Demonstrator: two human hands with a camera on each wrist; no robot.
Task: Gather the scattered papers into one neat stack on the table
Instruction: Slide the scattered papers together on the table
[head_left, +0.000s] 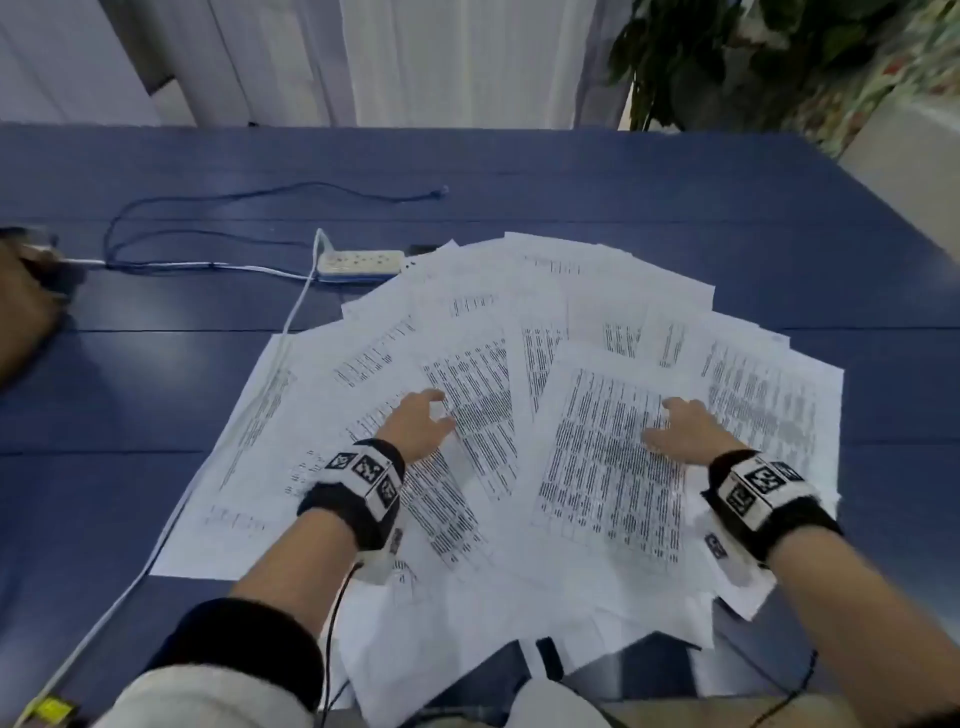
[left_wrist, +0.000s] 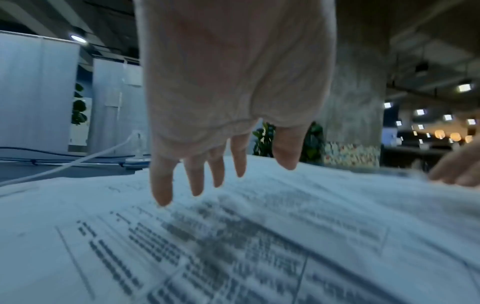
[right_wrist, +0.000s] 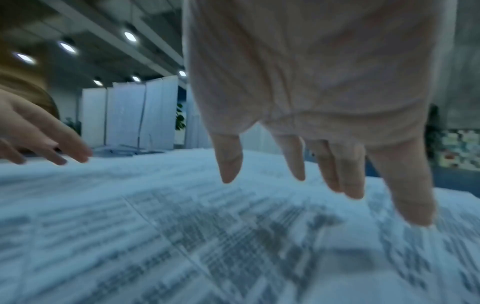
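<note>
Several white printed papers (head_left: 519, 364) lie fanned and overlapping on the blue table (head_left: 675, 182). My left hand (head_left: 423, 423) hovers over the sheets left of the middle, fingers spread and loosely bent, holding nothing. My right hand (head_left: 680, 428) is over a densely printed sheet (head_left: 608, 467) to the right, fingers also spread. In the left wrist view my left hand's fingers (left_wrist: 200, 176) hang just above the paper (left_wrist: 233, 246). In the right wrist view my right hand's little finger (right_wrist: 413, 205) reaches the paper (right_wrist: 182, 236); the other fingertips stay just above it.
A white power strip (head_left: 361, 262) with a white cable (head_left: 291, 322) and a blue cord (head_left: 218, 202) lies behind the papers on the left. Another person's hand (head_left: 26, 306) is at the left edge. A potted plant (head_left: 701, 57) stands beyond the table.
</note>
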